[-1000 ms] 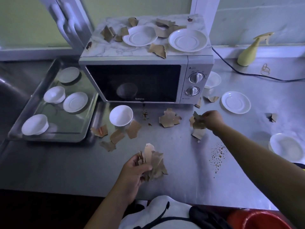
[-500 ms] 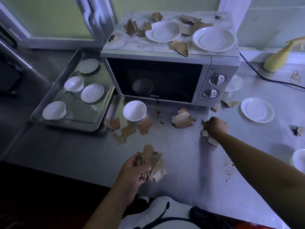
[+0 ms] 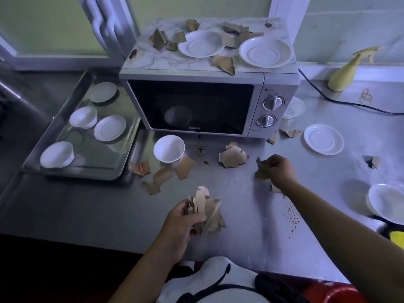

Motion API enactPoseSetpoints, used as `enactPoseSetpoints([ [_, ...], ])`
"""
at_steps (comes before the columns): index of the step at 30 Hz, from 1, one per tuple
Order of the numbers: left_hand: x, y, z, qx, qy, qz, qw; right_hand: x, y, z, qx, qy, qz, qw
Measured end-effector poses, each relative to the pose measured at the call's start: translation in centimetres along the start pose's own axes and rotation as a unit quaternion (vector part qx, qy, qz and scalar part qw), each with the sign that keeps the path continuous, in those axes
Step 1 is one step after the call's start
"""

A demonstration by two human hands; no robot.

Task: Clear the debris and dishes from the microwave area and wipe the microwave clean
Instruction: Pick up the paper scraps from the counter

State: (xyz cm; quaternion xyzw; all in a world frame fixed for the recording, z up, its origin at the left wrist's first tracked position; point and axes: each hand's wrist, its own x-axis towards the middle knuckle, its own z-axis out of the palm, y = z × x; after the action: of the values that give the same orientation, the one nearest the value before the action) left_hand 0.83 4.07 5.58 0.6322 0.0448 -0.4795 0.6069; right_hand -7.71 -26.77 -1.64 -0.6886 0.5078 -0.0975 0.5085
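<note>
Scraps [image 3: 232,157]: torn brown pieces litter the counter [image 3: 109,204] before the microwave [image 3: 192,106] and lie on its top.
Right hand [image 3: 282,170]: fingers curled, pinching a scrap [image 3: 262,169] off the counter.
Left hand [image 3: 181,219]: clutches the gathered bundle [image 3: 207,213], likely freeing the right to pick.
Tray [image 3: 72,172]: collects dishes [image 3: 110,131] beside the microwave.

The steel counter [image 3: 87,211] bears a microwave [image 3: 192,108], a tray [image 3: 72,173], a saucer [image 3: 323,139], a bowl [image 3: 169,148] and cardboard scraps [image 3: 232,158].
</note>
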Motion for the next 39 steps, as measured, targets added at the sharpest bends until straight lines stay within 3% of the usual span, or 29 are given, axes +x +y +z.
enactPoseSetpoints([
  [3,0.6,0.0,0.6,-0.011,0.004,0.000,1.000,-4.7,-2.4,-0.9,0.149,-0.074,0.004,0.986],
  [8,1.0,0.6,1.5,-0.016,-0.009,0.010,1.000,-12.2,-5.1,-1.3,0.203,-0.248,-0.005,0.947],
  [10,1.0,0.8,2.0,-0.019,-0.020,0.015,1.000,-14.3,-5.6,-0.8,0.183,-0.280,-0.007,0.942],
  [15,1.2,1.2,3.1,-0.007,-0.085,0.029,0.996,-15.8,-5.7,1.0,0.219,-0.222,0.032,0.950],
  [21,1.5,1.6,3.3,0.001,-0.146,0.008,0.989,-15.7,-5.3,1.2,0.225,-0.250,-0.002,0.942],
  [27,1.7,2.2,3.1,0.005,-0.195,-0.002,0.981,-15.4,-4.2,2.2,0.275,-0.218,-0.009,0.936],
  [33,1.9,1.5,3.8,0.021,-0.111,0.025,0.993,-15.8,-3.9,3.4,0.208,-0.214,-0.099,0.949],
  [37,2.0,1.6,3.3,0.010,-0.076,0.049,0.996,-14.7,-3.6,2.4,0.201,-0.222,-0.099,0.949],
  [39,2.1,1.6,2.9,0.007,-0.040,0.052,0.998,-12.6,-2.8,1.2,0.227,-0.174,-0.065,0.956],
])
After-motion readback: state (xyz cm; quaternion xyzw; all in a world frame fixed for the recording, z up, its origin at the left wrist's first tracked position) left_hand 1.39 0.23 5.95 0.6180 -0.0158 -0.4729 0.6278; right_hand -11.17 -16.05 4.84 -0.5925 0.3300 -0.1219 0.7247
